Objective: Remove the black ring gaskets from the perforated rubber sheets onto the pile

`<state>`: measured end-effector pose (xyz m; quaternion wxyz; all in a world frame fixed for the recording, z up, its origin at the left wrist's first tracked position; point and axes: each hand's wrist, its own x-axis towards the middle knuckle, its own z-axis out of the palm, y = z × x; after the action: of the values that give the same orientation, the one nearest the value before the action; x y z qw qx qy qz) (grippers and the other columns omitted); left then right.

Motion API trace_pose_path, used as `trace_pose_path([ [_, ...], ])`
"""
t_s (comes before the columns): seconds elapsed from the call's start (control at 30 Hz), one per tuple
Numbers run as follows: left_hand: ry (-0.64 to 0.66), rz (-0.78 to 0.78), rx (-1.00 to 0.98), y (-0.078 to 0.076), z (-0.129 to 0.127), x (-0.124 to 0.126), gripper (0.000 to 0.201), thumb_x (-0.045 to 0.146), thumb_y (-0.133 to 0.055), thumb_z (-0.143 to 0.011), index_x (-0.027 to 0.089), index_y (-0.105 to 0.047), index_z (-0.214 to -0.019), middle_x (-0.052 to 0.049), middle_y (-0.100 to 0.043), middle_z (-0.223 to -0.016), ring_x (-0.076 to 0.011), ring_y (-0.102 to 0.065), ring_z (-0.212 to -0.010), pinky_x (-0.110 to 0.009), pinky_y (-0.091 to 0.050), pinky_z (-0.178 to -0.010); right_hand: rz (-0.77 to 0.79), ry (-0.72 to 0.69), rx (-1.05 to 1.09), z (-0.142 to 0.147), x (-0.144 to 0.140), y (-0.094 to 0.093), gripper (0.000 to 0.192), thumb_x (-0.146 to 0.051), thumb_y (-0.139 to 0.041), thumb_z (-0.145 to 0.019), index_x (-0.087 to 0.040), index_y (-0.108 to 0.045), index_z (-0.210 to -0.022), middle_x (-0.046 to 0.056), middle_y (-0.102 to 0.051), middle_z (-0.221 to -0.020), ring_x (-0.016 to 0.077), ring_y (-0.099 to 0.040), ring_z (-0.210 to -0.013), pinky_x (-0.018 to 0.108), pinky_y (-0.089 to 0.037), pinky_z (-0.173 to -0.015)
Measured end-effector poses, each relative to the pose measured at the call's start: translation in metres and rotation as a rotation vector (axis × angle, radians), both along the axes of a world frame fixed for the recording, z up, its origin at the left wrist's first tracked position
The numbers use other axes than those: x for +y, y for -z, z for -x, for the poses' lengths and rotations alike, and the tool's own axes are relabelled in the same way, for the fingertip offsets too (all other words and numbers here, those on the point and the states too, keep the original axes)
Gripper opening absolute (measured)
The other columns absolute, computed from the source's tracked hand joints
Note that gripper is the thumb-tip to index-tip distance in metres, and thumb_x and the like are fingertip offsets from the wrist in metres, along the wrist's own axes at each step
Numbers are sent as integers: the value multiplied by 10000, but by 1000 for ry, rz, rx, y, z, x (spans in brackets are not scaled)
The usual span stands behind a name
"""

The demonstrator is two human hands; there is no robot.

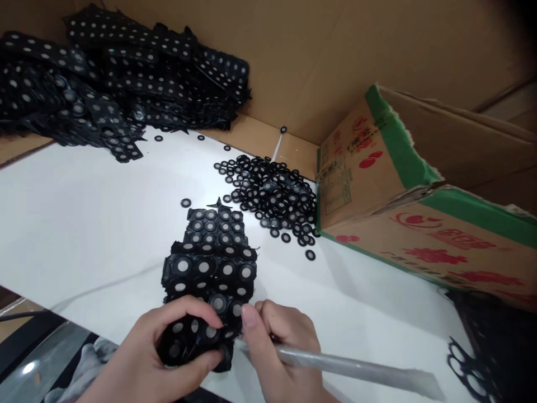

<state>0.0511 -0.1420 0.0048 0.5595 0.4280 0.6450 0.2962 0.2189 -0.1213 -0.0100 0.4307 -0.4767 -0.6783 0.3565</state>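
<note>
A black rubber sheet of moulded rings (216, 268) lies bent in folds on the white table, its near end raised in my hands. My left hand (168, 341) grips that near end, with thumb and forefinger curled round the rings. At the right edge of the sheet is my right hand (281, 347), closed round a long grey stick-like tool (356, 366). Its thumb touches or nearly touches the rings. The working tip of the tool is hidden by the fingers and sheet, so its kind is unclear.
Loose black rings (277, 193) are heaped beyond the sheet, with a few scattered around. Stacked black ring sheets (168, 73) fill the back left. An open cardboard box (377, 207) stands at right. A black piece with ring holes (474, 358) lies at lower right on the white table (92, 207).
</note>
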Motion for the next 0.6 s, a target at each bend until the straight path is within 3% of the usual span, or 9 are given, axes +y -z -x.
trace_pose_path([
  [0.43, -273, 134, -160, -12, -13, 5, 139, 286, -797, -581, 236, -697, -664, 62, -716, -585, -173, -689, -521, -229, -622, -517, -80, 40, -9, 4, -1, 3, 426, -150, -488, -954, -218, -189, -657, -82, -209, -536, 54, -218, -427, 241, -179, -426],
  [0.6, -344, 157, -197, -16, -18, 7, 64, 243, -750, -577, 235, -700, -617, 73, -698, -517, -139, -667, -486, -167, -575, -490, -273, -29, -58, 3, 1, 3, 403, -84, -507, -935, -225, -273, -639, -81, -269, -543, 63, -274, -429, 252, -214, -418],
])
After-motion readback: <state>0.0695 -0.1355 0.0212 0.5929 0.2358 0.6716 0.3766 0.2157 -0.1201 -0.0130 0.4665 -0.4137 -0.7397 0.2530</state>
